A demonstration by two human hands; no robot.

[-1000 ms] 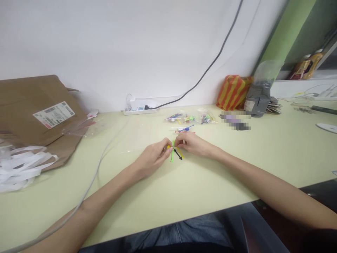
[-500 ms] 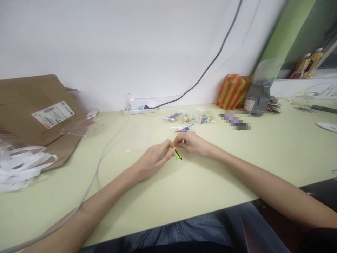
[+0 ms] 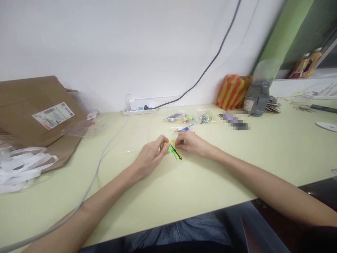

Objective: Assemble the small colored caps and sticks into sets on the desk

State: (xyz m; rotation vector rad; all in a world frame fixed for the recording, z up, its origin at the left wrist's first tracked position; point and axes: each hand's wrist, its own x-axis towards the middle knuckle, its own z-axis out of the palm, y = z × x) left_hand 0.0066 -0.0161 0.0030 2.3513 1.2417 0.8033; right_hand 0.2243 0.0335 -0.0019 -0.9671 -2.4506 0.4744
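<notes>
Against a white wall (image 3: pixel 79 45), our pale table (image 3: pixel 210 182) carried brown cardboard (image 3: pixel 23 102) at the left, a power strip (image 3: pixel 139 111) at the back, and a striped bag (image 3: pixel 231 92) beside a grey bag (image 3: pixel 258 100) at the right. We worked near the middle of the surface, where a small cluster of coloured plastic pointers lay between our two hands. Our left hand (image 3: pixel 151 154) was closed in a thumb-and-forefinger pinch on the green pointer (image 3: pixel 170 149), whose slim end slanted down toward us; a bit of yellow also showed at those fingertips. Alongside ran the black pointer (image 3: pixel 176 152), its arrowhead toward us, with the yellow pointer (image 3: pixel 173 142) close against it. Our right hand (image 3: pixel 193 143) was curled with its fingertips drawn in beside the yellow pointer's far end; whether they gripped it we could not tell. Beyond that hand lay a blue pointer (image 3: pixel 186 129) and a red pointer (image 3: pixel 177 131), and behind these, clear packets (image 3: pixel 190 118) of similar parts. For parts this slender, we judged it best to keep the left pinch firm but light near the wide end, to turn single pointers with the right fingertips, and to brace both wrists low, since crossed stems could easily slip or snag.
</notes>
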